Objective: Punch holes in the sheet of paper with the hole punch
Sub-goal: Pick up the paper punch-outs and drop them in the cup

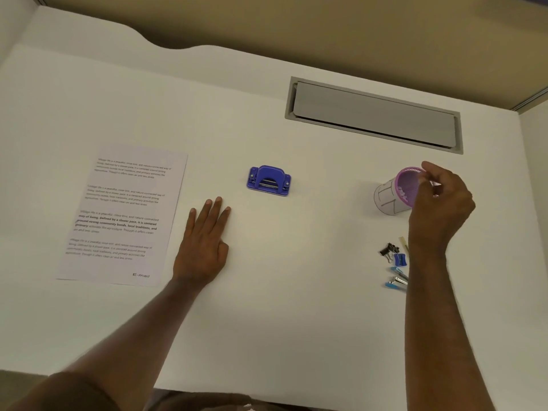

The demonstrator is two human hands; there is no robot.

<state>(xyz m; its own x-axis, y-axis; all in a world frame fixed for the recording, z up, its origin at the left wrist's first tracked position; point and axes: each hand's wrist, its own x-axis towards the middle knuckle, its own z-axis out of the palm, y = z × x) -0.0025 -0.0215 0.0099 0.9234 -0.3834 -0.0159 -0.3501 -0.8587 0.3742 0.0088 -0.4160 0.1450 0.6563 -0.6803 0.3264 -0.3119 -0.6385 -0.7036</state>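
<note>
Paper sheet (123,216): white, printed with four blocks of black text, third block partly bold, "E-mail" at the near right corner. Lies flat on the left part of the white desk (296,307), slightly skewed, untouched.

Desk also has a grey recessed flap (374,115) at the far right.

Left hand (204,247): palm down flat on the desk, fingers straight and together, holding nothing. Sits between sheet and punch; its outer edge is just beside the sheet's right edge, not on it, as far as I can tell. Fingertips (218,200) point toward the punch, near it but apart.

Right hand (439,200): at the far right, fingers curled at the rim of a purple mesh cup (398,192) that is tilted with its mouth toward the camera. Looks like a pinch on the rim; contact area is blurred. Well apart from sheet and punch.

Hole punch (269,180): blue, two-hole type, low base with arched lever on top, metal bar visible under the arch. Stands mid-desk, to the right of the sheet, clear gap between them. Neither hand touches it.

Small stuff near the right forearm: black binder clips (389,249), blue sharpener (400,259), two blue-handled metal items (396,278), type unclear.
</note>
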